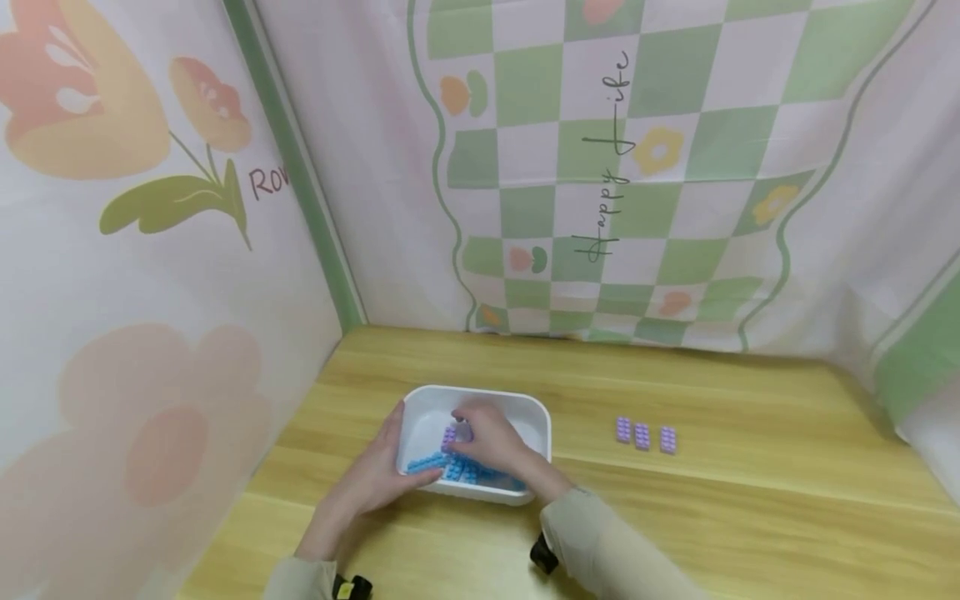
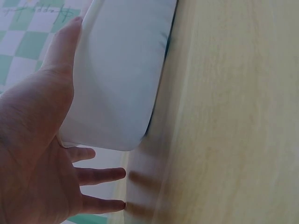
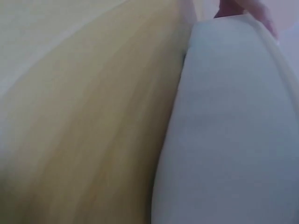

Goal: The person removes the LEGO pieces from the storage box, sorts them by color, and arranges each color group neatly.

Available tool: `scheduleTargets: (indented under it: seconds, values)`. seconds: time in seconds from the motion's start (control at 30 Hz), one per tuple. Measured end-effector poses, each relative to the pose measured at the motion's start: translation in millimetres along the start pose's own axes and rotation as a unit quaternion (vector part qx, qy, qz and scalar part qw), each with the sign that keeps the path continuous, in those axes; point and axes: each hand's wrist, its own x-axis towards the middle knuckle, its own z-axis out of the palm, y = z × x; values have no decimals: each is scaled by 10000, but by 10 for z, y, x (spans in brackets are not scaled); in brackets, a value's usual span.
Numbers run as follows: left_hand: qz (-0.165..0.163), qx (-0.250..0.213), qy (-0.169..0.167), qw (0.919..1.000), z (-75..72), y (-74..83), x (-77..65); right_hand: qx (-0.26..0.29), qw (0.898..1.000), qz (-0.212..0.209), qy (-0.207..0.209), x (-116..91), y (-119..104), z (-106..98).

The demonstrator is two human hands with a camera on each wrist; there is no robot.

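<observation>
On the wooden table stands a white plastic tub (image 1: pixel 480 492) with blue toy building bricks (image 1: pixel 461 472) along its near side. My left hand (image 1: pixel 378 467) spans the tub's near left corner, its thumb along the front rim. Spread, straight fingers (image 2: pixel 103 175) show beside the tub's wall in the left wrist view. Inside the tub, my right hand (image 1: pixel 491 437) pinches a purple toy building brick (image 1: pixel 448 438) between thumb and fingers. The right wrist view shows only the tub's outer wall (image 3: pixel 224 121), so the right fingers are hidden there.
Three purple bricks (image 1: pixel 642 437) lie in a loose row on the table (image 1: pixel 720 517), right of the tub. A patterned curtain (image 1: pixel 525 158) hangs at the table's back, and a flowered one (image 1: pixel 150 333) hangs along the left side.
</observation>
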Motion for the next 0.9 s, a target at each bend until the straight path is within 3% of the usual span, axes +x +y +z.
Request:
scheduleTargets:
  seconds: [0.17, 0.4, 0.9]
  values:
    - [-22, -56, -13, 10000, -18, -3, -10, -671, 9972, 295, -159, 32, -244, -94]
    - [-61, -47, 8, 10000, -24, -20, -13, -474, 9964, 675, -214, 58, -323, -98]
    - [-9, -26, 27, 10000, 19, -18, 1, 80, 9956, 891, -285, 35, -306, -118]
